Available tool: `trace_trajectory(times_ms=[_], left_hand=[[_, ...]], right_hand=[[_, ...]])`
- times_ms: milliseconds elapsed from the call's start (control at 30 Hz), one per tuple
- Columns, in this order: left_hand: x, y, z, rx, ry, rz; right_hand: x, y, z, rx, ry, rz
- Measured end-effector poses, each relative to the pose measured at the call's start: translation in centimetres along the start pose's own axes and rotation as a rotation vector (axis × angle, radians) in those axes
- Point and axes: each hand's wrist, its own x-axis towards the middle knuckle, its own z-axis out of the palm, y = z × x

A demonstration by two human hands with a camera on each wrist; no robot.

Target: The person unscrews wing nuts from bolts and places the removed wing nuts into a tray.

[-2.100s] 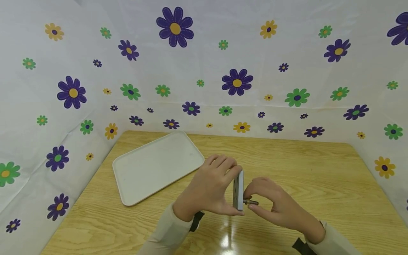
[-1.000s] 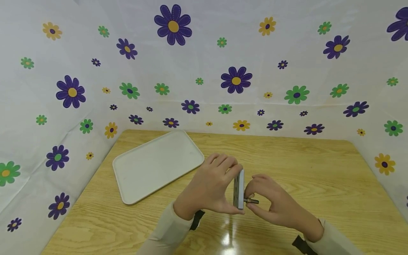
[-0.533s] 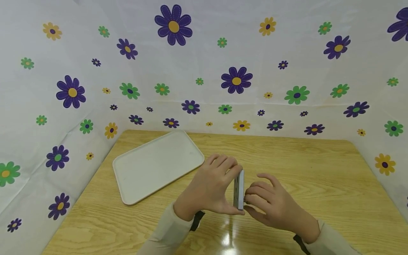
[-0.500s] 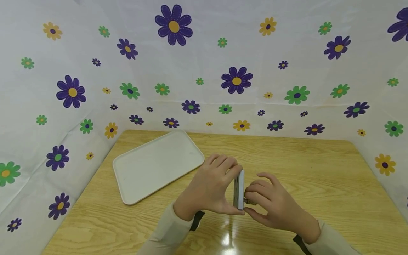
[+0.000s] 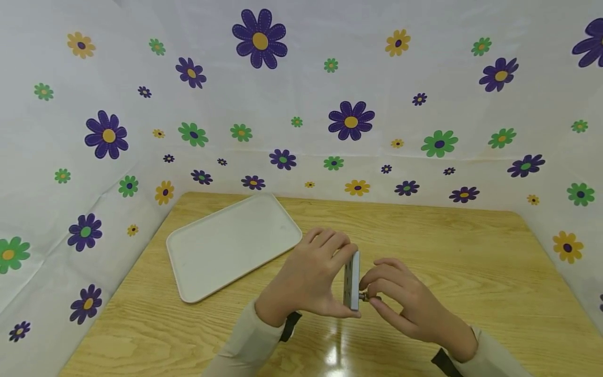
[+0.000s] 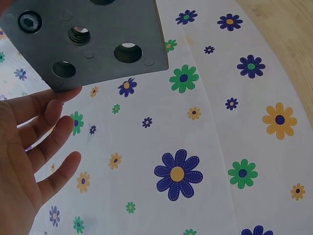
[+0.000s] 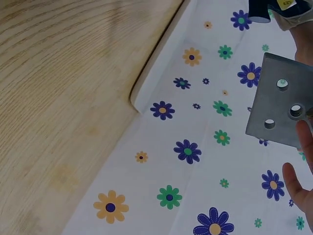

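My left hand grips a grey metal plate by its top and bottom edges, holding it upright above the table. Several round holes pierce the plate, and a hex-socket bolt head sits in a corner hole in the left wrist view. From the plate's right face sticks the bolt, carrying a small brass-coloured ring that looks like a nut. My right hand pinches this end between fingers and thumb, partly covering it. In the right wrist view most of the bolt is hidden at the frame's edge.
A white rectangular tray lies at an angle on the left of the wooden table. Its near right corner is close to my left hand. White flower-printed sheeting closes off the back and both sides.
My right fingers have shifted around the bolt end, spreading and covering it about half a second ago, then uncovering part of it. My left hand and the plate stay almost still.
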Motion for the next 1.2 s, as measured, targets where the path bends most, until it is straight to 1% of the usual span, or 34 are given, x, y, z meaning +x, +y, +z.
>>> trace_trajectory(times_ms=[133, 233, 333, 400, 467, 533, 633, 733, 800, 900, 967, 1033, 1200], left_hand=[[-0.02, -0.02, -0.05, -0.001, 0.001, -0.006], [-0.06, -0.01, -0.08, -0.004, 0.000, -0.012], [-0.08, 0.01, -0.12, -0.007, -0.008, -0.018], [-0.09, 0.03, -0.11, -0.006, -0.011, -0.018], [-0.07, 0.04, -0.10, -0.002, -0.010, -0.017], [-0.06, 0.04, -0.08, 0.000, -0.006, -0.015], [-0.06, -0.02, -0.02, -0.001, 0.001, -0.014], [-0.08, -0.08, 0.07, -0.002, 0.006, -0.011], [-0.08, -0.11, 0.08, -0.003, 0.010, -0.007], [-0.11, -0.13, 0.06, -0.001, 0.012, -0.002], [-0.14, -0.11, 0.04, 0.002, 0.009, -0.002], [-0.17, -0.09, 0.00, 0.002, 0.002, -0.007], [-0.23, -0.06, -0.02, 0.006, -0.011, -0.017]], right_hand=[[0.10, -0.07, 0.08, -0.018, -0.010, 0.007], [0.13, -0.12, 0.17, -0.073, -0.034, 0.002], [0.12, -0.10, 0.36, -0.173, -0.045, -0.037], [0.12, -0.04, 0.50, -0.235, -0.035, -0.073], [0.12, 0.00, 0.63, -0.269, -0.017, -0.102], [0.11, 0.00, 0.67, -0.264, 0.005, -0.106], [0.12, -0.11, 0.47, -0.197, 0.016, -0.047], [0.10, -0.23, 0.13, -0.118, 0.002, 0.040], [0.06, -0.28, -0.06, -0.094, -0.023, 0.085], [-0.02, -0.20, -0.11, -0.094, -0.047, 0.096], [-0.07, -0.09, -0.03, -0.104, -0.043, 0.075], [-0.11, 0.04, 0.12, -0.143, -0.025, 0.024], [-0.16, 0.27, 0.54, -0.330, 0.043, -0.152]])
